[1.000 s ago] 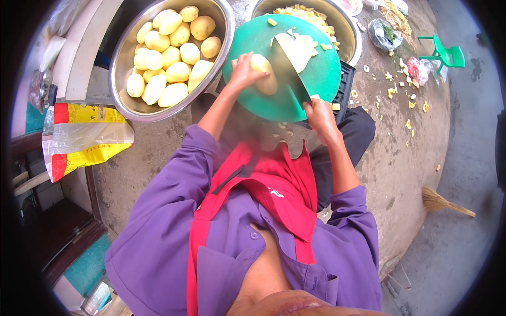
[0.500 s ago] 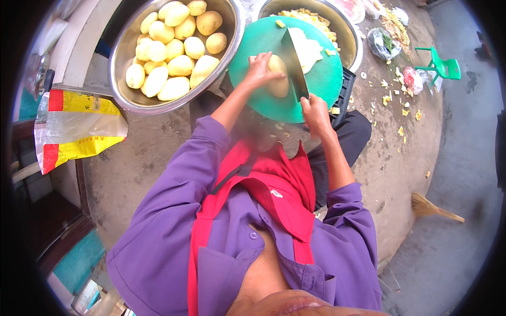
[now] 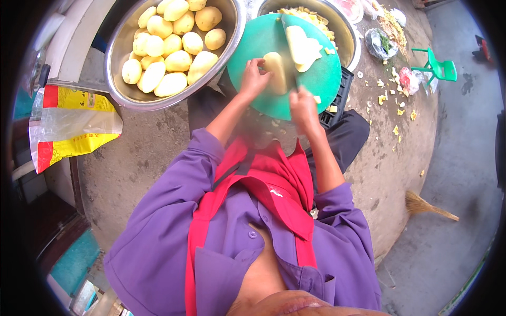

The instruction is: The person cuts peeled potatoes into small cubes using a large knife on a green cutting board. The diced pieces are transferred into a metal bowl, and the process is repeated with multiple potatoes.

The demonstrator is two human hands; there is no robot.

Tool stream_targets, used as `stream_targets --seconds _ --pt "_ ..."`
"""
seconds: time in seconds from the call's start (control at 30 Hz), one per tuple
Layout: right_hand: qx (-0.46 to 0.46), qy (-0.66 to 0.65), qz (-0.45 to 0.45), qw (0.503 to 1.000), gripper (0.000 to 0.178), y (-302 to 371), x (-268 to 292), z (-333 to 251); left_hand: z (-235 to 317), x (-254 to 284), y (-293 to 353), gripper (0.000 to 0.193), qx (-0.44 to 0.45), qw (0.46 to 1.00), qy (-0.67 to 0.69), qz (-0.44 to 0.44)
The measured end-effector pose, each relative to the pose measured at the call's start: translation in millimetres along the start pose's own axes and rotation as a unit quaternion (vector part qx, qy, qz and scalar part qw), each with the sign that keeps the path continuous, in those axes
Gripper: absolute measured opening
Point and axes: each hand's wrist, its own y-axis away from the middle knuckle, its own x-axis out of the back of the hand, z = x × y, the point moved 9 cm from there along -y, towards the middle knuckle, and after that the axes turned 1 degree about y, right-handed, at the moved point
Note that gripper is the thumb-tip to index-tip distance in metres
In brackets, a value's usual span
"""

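A peeled potato (image 3: 275, 76) lies on a round green cutting board (image 3: 253, 39), its right side cut flat. My left hand (image 3: 255, 80) holds it from the left, fingers bent against its edge. In my right hand (image 3: 304, 109) is the handle of a cleaver (image 3: 288, 45). The blade, blurred by motion, stands on edge just right of the potato. Beyond the blade lie several pale potato slices (image 3: 304, 51), overlapping. A few small cut bits sit near the board's right rim.
A big metal basin (image 3: 109, 79) of peeled potatoes stands at left. Behind the board, another metal bowl (image 3: 354, 52) holds cut pieces. A black plastic crate (image 3: 343, 89) shows under the board. Scraps litter the ground at right, near a green stool (image 3: 443, 69) and a broom (image 3: 421, 204).
My right hand and the cleaver have shifted left, closer to the potato. The fingers of my left hand have drawn back to the potato's left edge. The slices lie slightly further left.
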Motion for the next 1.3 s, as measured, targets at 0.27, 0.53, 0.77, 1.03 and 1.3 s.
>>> stream_targets --seconds 0.27,0.53,0.77,1.03,1.3 --pt "-0.037 -0.064 -0.028 0.997 0.024 5 -9 11 -1 -1 -2 0.049 0.014 1.0 0.012 -0.002" --pt "0.086 0.05 0.048 0.994 0.023 15 10 -41 -13 26 17 0.037 0.05 0.995 0.079 0.039" --pt "-0.015 0.055 -0.078 0.995 0.028 1 -29 18 -20 3 3 0.045 -0.015 0.998 -0.022 0.053" --pt "0.003 -0.142 0.074 0.987 0.019 13 69 -2 13 14 -38 0.06 -0.068 0.991 -0.112 0.038" --pt "-0.132 -0.209 0.07 0.967 0.024 -1 84 78 96 -85 -103 0.1 -0.187 0.943 -0.275 -0.01"
